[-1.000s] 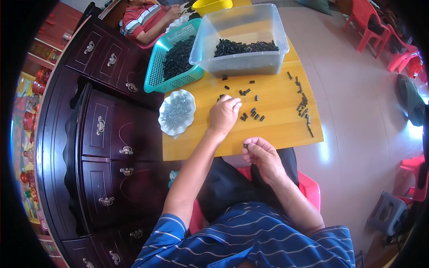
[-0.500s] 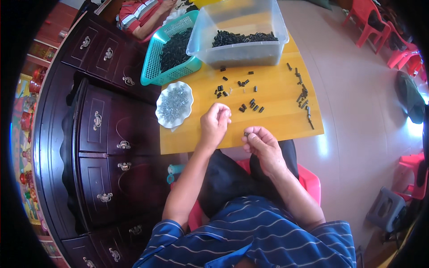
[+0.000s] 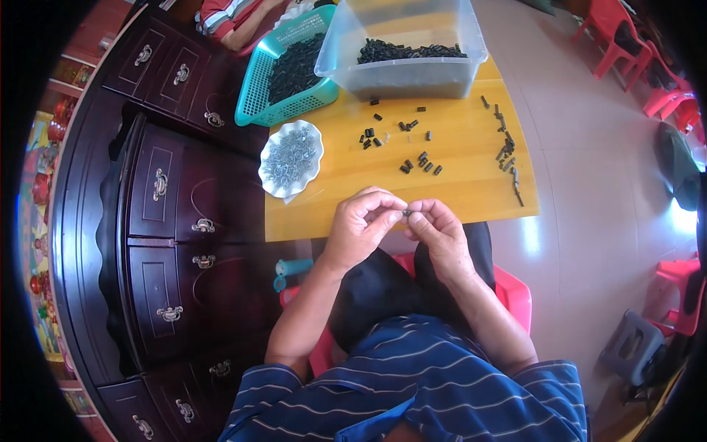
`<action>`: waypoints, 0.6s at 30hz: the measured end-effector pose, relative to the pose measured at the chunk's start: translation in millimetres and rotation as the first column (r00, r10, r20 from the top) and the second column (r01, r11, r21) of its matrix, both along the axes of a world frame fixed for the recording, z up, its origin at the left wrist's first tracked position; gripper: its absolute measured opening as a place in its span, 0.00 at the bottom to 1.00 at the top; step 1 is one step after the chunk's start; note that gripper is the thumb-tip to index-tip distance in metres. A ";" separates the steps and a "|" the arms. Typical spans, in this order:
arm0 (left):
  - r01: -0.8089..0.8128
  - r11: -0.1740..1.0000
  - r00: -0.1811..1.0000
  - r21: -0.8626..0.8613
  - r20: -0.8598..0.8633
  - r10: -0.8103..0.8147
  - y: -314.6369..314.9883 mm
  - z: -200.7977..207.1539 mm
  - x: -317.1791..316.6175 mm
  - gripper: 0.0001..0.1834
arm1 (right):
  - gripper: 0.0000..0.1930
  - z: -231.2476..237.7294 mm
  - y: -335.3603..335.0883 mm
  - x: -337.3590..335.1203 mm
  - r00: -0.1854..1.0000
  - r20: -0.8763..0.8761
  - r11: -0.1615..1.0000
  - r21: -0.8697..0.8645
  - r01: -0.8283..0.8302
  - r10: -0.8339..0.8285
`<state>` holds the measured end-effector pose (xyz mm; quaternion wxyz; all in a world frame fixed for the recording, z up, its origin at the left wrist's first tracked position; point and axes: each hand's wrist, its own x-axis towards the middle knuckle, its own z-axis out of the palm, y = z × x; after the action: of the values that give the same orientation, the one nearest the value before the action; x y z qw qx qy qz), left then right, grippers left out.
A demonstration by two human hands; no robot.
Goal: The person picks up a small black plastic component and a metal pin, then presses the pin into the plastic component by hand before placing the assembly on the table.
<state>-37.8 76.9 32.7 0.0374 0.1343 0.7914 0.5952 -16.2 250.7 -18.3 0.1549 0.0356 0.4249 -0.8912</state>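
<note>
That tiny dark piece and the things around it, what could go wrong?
The tiny dark piece in the right hand, with the left hand right beside it, might slip and fall near the front edge of the table. The white dish of clear bits sits by the left edge; a bump could spill it. Dark pieces near the right edge might get knocked off.

Left of the table [image 3: 456, 193] stands a dark chest of drawers [image 3: 191, 269] (metal-handled). Right of the table, pale floor [image 3: 567, 169] gleams.
</note>
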 end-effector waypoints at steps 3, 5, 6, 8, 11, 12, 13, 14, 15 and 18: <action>-0.014 0.999 0.996 0.049 0.090 0.010 -0.5 -3.4 -0.5 0.07 | 0.07 -0.9 0.7 -1.0 0.999 0.041 1.000 -0.017 0.008 -0.008; -0.019 0.998 0.991 0.052 0.136 0.012 -1.2 -3.0 -2.4 0.07 | 0.07 -1.8 1.5 -1.5 1.000 0.018 1.000 -0.023 -0.002 0.002; -0.002 1.000 0.993 0.022 0.117 -0.001 -1.9 -2.5 -3.8 0.08 | 0.07 -1.2 1.5 -1.6 1.000 0.018 1.000 -0.025 0.000 0.001; 0.018 1.000 0.995 -0.010 0.100 -0.016 -2.2 2.1 -7.5 0.09 | 0.07 0.4 2.1 -1.9 1.000 0.020 1.000 -0.022 -0.008 0.009; 0.082 0.987 0.995 -0.141 0.062 -0.074 -0.1 20.4 -14.4 0.11 | 0.07 -5.2 1.8 -3.3 1.000 -0.030 1.000 0.019 -0.007 0.008; 0.133 0.969 0.991 -0.210 0.062 -0.122 0.0 24.8 -17.2 0.12 | 0.07 -5.7 2.9 -3.5 1.000 -0.028 1.000 0.019 -0.005 0.005; 0.183 0.943 0.983 -0.276 0.066 -0.171 -0.8 27.0 -20.7 0.13 | 0.07 -6.3 4.7 -3.5 0.999 -0.040 0.999 0.041 -0.024 0.025; 0.182 0.943 0.983 -0.279 0.066 -0.171 -3.7 28.3 -24.1 0.13 | 0.06 -6.0 4.8 -3.4 0.998 -0.052 0.997 0.061 -0.045 0.048; 0.260 0.932 0.964 -0.253 0.123 -0.236 -6.7 29.5 -28.0 0.14 | 0.06 -5.0 4.4 -3.1 0.998 -0.051 0.997 0.059 -0.045 0.048; 0.366 0.903 0.925 -0.223 0.196 -0.326 -12.5 37.2 -37.7 0.14 | 0.06 -0.3 4.5 -3.2 0.997 -0.014 0.996 -0.052 -0.079 0.078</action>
<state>-75.5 64.5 69.8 0.2208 0.2206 0.8195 0.4807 -19.5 255.2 -18.6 0.1882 0.0097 0.4033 -0.8954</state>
